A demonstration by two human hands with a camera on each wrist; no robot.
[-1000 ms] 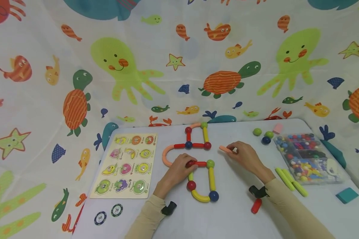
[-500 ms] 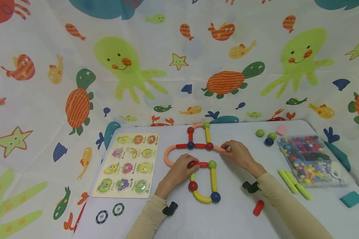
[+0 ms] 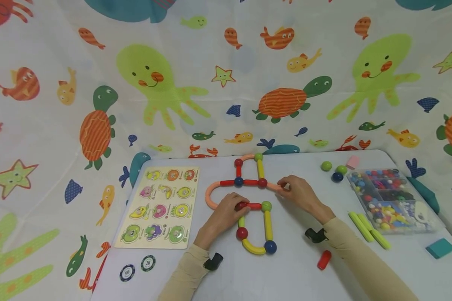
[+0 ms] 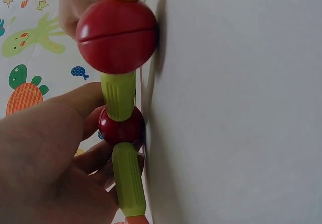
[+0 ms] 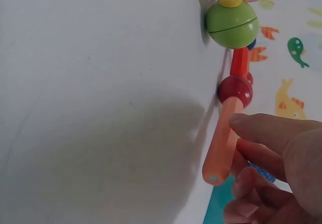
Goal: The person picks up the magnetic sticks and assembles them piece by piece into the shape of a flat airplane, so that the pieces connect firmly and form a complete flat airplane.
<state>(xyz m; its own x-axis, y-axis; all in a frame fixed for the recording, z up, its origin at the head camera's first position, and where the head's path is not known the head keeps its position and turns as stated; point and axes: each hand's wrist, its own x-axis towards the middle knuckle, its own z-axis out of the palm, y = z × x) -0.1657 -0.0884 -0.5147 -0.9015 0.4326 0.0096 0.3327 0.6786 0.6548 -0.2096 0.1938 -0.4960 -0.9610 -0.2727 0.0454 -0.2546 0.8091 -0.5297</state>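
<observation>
A figure of magnetic balls and sticks lies on the white table. My left hand (image 3: 224, 211) pinches a red ball (image 4: 122, 126) in its lower part, with green sticks (image 4: 118, 95) on either side of it. My right hand (image 3: 303, 194) holds a peach stick (image 5: 224, 141) between thumb and fingers. The stick's far end meets another red ball (image 3: 262, 182), at the right end of a red stick (image 3: 250, 182). Below, a green ball (image 3: 266, 206), a yellow stick (image 3: 268, 225) and a blue ball (image 3: 270, 247) form the right side of a loop.
A fruit puzzle board (image 3: 156, 209) and two poker chips (image 3: 127, 272) lie at left. At right are a compartment box of beads (image 3: 395, 200), green sticks (image 3: 360, 227), loose balls (image 3: 326, 166), a teal block (image 3: 440, 248) and a red stick (image 3: 324, 260).
My right hand has moved left with the peach stick, whose end came up against the red ball about half a second ago. The left hand has stayed on its red ball.
</observation>
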